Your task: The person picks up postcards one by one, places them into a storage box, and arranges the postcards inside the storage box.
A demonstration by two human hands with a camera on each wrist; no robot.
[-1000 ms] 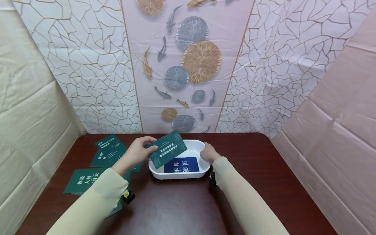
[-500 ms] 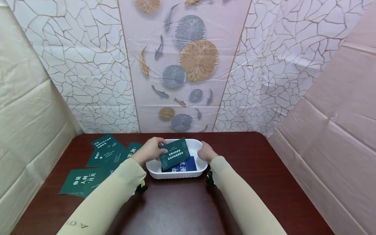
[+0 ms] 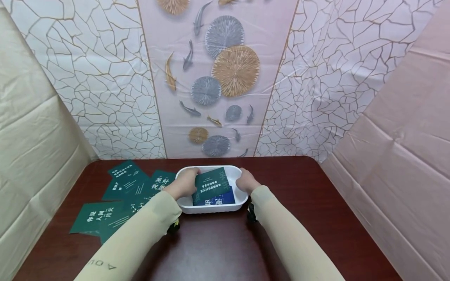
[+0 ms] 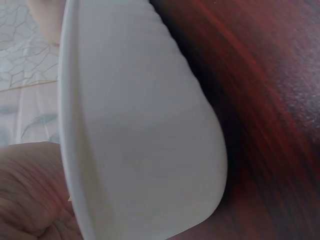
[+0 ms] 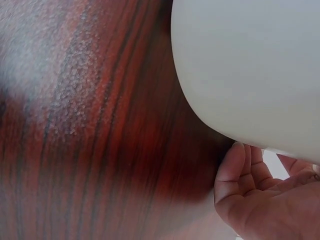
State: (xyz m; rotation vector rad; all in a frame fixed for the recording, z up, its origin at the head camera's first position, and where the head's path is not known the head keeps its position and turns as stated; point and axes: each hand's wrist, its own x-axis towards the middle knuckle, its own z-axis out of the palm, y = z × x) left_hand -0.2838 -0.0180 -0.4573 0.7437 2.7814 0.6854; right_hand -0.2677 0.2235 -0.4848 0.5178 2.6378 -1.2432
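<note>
Lower and further left-hand-deep than half a second ago, the green card (image 3: 211, 184) now overlaps the blue card (image 3: 225, 198) inside the white tray (image 3: 215, 209) in the head view, seemingly almost placed; whether the left hand (image 3: 184, 182) pinches it is hidden. The left-wrist view shows that hand behind the tray wall. In the right-wrist view, the right hand (image 5: 267, 197) grips the rim.

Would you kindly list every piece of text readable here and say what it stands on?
"你是 人间 …月天": outermost left green card; one character is unclear.
"…好 祝愿": green card just left of the tray; first character uncertain.
"漫": blue card; the rest is covered or unclear.
Unreadable: small rows on the tray's green card, other green cards, left sleeve lettering.
</note>
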